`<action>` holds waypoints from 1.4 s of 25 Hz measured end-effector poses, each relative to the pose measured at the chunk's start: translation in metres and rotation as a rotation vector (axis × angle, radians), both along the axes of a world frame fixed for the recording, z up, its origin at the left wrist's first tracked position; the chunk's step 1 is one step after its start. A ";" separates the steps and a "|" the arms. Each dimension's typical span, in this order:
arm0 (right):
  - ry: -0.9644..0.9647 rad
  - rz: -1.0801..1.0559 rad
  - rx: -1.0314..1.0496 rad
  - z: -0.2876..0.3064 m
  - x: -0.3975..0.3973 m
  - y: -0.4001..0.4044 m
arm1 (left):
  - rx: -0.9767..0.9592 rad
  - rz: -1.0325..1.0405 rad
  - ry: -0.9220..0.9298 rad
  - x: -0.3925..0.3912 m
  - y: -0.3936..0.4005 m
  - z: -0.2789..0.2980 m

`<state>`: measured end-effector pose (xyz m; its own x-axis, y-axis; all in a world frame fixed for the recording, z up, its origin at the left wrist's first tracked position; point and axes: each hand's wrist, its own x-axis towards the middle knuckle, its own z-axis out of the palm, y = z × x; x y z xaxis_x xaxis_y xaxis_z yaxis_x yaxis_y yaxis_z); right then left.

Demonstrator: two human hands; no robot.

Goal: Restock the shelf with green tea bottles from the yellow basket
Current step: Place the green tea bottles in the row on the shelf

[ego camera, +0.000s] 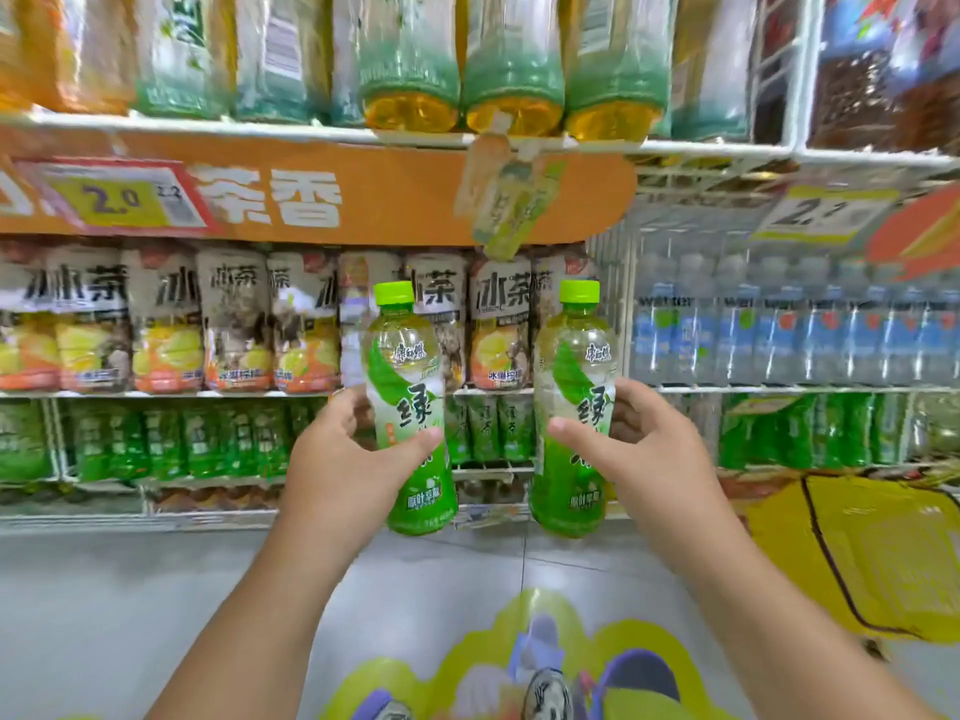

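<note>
I hold two green tea bottles upright in front of the shelves, one in each hand. My left hand grips the left bottle around its middle, thumb across the label. My right hand grips the right bottle the same way. Both bottles have light green caps and green labels. The yellow basket stands on the floor at the right, below the shelving. A low shelf row behind my hands holds several green tea bottles, with a gap between the two held bottles.
Above that row stand iced tea bottles, and water bottles fill a white wire rack at the right. An orange banner with price tags hangs under the top shelf of large bottles. Grey floor with a colourful sticker lies below.
</note>
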<state>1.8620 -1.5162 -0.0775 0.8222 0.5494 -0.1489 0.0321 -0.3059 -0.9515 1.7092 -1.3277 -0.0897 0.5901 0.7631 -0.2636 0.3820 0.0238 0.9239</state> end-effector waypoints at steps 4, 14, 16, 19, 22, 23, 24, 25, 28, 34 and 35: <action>0.086 -0.025 -0.052 -0.088 -0.003 -0.010 | -0.074 0.042 0.034 0.001 -0.015 -0.078; 0.118 -0.103 -0.165 -0.285 0.012 -0.010 | -0.119 0.096 0.099 0.041 -0.016 -0.266; 0.089 -0.126 -0.172 -0.313 0.032 -0.004 | -0.113 0.105 0.087 0.064 -0.012 -0.299; 0.037 -0.167 -0.188 -0.353 0.066 0.009 | -0.074 0.117 0.069 0.101 -0.005 -0.339; 0.008 -0.216 -0.224 -0.384 0.100 0.026 | 0.010 0.111 0.088 0.137 0.004 -0.369; -0.008 -0.232 -0.233 -0.395 0.110 0.032 | 0.029 0.101 0.093 0.148 0.007 -0.379; -0.023 -0.256 -0.238 -0.402 0.120 0.038 | 0.043 0.091 0.099 0.158 0.010 -0.386; -0.045 -0.275 -0.244 -0.409 0.128 0.044 | 0.056 0.077 0.100 0.167 0.013 -0.392; -0.072 -0.272 -0.330 -0.417 0.152 0.063 | 0.093 0.042 0.088 0.197 0.019 -0.404; -0.150 -0.305 -0.308 -0.438 0.177 0.089 | 0.159 0.075 0.152 0.236 0.023 -0.422; -0.174 -0.316 -0.304 -0.442 0.180 0.092 | 0.167 0.076 0.156 0.240 0.022 -0.425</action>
<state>2.0419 -1.4247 -0.5198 0.9691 0.2212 -0.1094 0.0437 -0.5901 -0.8061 1.9490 -1.3052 -0.5142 0.4917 0.8442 -0.2134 0.5231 -0.0904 0.8475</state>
